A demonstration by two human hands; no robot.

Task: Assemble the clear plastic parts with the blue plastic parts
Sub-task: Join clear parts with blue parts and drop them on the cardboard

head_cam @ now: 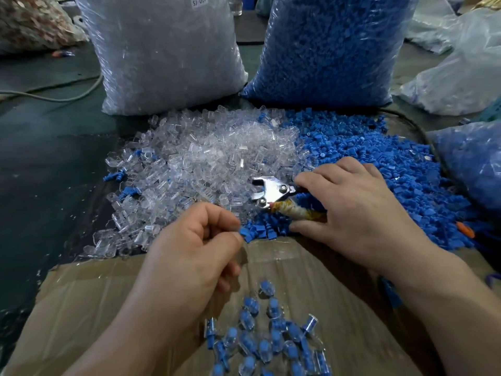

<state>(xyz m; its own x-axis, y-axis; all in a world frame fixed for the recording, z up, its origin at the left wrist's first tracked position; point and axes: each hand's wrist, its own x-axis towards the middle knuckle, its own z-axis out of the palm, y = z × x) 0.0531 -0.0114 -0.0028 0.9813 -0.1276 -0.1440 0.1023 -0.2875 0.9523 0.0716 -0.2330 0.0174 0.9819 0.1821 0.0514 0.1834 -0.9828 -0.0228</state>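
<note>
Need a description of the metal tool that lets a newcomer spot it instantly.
In front of the big blue bag, a clear pile meets a blue pile. On that seam, in the right hand, are the pliers: the only shiny metal among plastic, with silver jaws and a tape-wrapped handle.

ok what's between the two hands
Head view: loose blue parts along the cardboard edge, and the wrapped handle of the pliers that the right hand holds.

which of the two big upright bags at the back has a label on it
The bag of clear parts, on the left: a white label reading SJ 017 sits near its top. The bag of blue parts shows none.
</note>
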